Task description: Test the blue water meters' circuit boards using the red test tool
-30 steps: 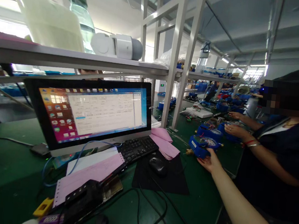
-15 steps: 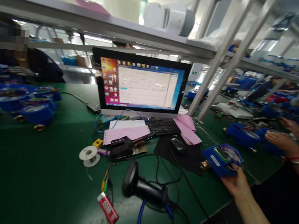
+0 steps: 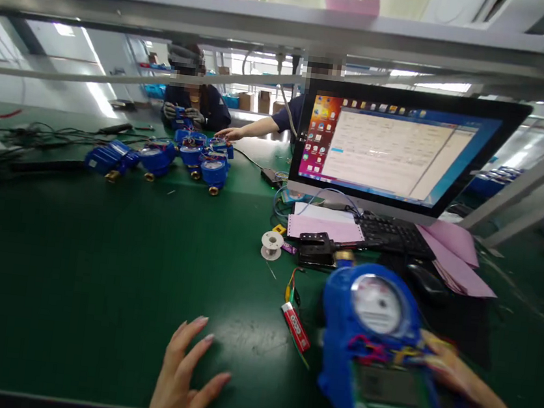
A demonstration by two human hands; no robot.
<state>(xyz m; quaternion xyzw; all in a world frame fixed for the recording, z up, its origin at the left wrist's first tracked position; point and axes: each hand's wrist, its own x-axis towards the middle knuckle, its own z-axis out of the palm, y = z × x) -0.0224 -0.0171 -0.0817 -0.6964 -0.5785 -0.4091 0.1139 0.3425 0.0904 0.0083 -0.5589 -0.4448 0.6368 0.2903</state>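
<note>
My right hand point(image 3: 467, 390) grips a blue water meter point(image 3: 335, 342) by its right side, held up close to me and smeared by motion. Its round dial point(image 3: 378, 304) faces up, with coloured wires and a green circuit board with a grey display point(image 3: 391, 384) below. A brass fitting shows at its far end. Over the green table, my left hand point(image 3: 186, 377) has its fingers spread and holds nothing. Between the two hands lies a red-and-white battery-like stick point(image 3: 296, 328) with clip leads point(image 3: 292, 291).
A monitor point(image 3: 390, 152) stands behind a keyboard point(image 3: 391, 234), mouse point(image 3: 427, 282) and pink papers point(image 3: 462, 258). A wire spool point(image 3: 272, 246) sits near the middle. Several blue meters point(image 3: 157, 158) stand at the back left; two people are beyond, one reaching a hand point(image 3: 231, 134) toward them. A shelf point(image 3: 224, 18) crosses overhead.
My view has swung left. My right hand has brought the meter from the right side of the table to near the front. My left hand has come into view.
</note>
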